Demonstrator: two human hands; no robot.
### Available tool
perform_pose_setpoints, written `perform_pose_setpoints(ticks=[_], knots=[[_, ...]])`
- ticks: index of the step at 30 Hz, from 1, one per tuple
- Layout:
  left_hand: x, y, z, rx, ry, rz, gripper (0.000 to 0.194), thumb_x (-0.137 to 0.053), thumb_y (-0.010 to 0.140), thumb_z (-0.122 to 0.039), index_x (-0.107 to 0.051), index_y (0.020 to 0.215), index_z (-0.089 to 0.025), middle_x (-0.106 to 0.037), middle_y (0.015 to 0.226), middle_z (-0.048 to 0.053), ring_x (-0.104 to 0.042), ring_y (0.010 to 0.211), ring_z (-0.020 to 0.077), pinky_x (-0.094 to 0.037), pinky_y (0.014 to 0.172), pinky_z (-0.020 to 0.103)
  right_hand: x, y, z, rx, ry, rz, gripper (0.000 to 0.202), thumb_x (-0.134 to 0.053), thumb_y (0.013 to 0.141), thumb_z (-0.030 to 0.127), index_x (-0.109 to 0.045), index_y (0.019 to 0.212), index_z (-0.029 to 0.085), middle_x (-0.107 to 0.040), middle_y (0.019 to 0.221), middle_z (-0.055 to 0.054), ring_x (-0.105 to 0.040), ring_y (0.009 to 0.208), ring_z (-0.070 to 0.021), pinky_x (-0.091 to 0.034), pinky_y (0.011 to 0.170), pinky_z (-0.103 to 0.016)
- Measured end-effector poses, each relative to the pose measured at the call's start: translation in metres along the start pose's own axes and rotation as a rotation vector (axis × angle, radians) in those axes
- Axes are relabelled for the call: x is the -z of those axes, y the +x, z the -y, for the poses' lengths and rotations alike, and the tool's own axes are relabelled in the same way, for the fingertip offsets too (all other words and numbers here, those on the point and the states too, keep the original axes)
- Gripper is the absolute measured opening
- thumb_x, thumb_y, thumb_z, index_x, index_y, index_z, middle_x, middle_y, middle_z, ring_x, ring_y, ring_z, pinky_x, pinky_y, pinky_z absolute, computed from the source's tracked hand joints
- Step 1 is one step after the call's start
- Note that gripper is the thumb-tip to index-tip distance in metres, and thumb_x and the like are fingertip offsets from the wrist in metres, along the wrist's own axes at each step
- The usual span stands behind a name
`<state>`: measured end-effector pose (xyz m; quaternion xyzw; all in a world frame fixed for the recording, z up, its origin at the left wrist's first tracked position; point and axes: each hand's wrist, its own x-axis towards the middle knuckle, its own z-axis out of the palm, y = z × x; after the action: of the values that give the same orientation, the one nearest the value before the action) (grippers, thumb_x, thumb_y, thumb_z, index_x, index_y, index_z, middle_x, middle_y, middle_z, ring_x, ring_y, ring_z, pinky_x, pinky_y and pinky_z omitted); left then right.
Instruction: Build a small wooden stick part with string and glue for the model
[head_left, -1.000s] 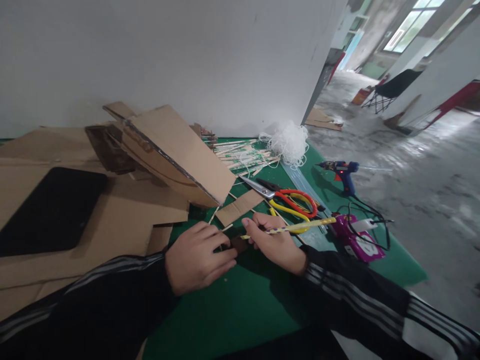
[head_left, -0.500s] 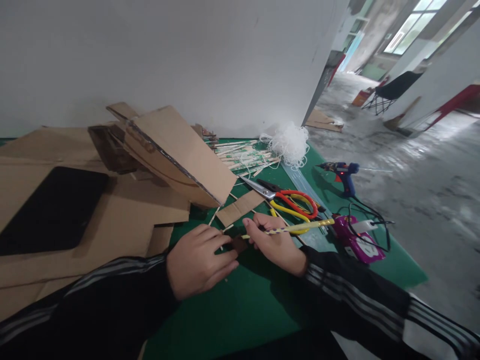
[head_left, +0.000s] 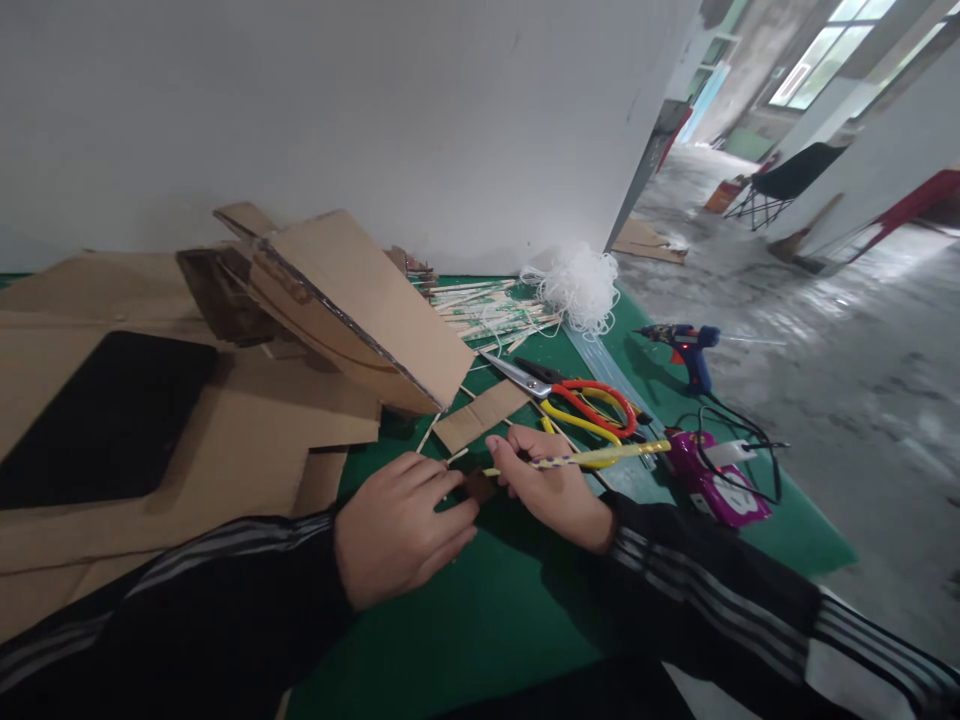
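Observation:
A yellow patterned pencil (head_left: 600,455) is in the grip of my right hand (head_left: 551,490), its tip pointing left at a small brown cardboard piece (head_left: 480,487). My left hand (head_left: 405,525) is closed, its fingertips at that piece and pressing it on the green table; their undersides are hidden. Beside the left knuckles a thin wooden stick (head_left: 457,455) pokes out. A flat cardboard strip (head_left: 480,415) lies just beyond both hands. Scissors with red handles (head_left: 600,405) and a yellow-handled tool (head_left: 581,425) lie behind my right hand.
On the left, a cardboard structure (head_left: 367,300) and a black tablet-like slab (head_left: 112,420) rest on cardboard sheets. Behind are wooden sticks (head_left: 487,310) and tangled white string (head_left: 581,290). A blue glue gun (head_left: 690,350) and a purple corded box (head_left: 716,480) are near the right table edge.
My left hand has shifted very slightly at the small cardboard piece. The right hand and the pencil look almost the same.

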<state>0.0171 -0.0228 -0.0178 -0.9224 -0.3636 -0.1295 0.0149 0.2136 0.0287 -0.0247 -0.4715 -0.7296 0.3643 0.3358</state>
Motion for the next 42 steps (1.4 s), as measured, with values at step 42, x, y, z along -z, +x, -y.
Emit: perform_pose_setpoints(ticks=[42], knots=[[0.001,-0.002,-0.029,0.026,0.242,-0.016,0.024,-0.054,0.086,-0.021,-0.064,0.106,-0.012,-0.069,0.097,0.015,-0.064,0.088,0.0268,-0.051,0.077,0.042,-0.003,0.000,-0.005,0.004,-0.002,0.046,0.039,-0.050,0.093,0.038,-0.043,0.059,0.019,-0.048,0.051,0.004,-0.044,0.048,-0.0090,-0.030,0.046,-0.022]])
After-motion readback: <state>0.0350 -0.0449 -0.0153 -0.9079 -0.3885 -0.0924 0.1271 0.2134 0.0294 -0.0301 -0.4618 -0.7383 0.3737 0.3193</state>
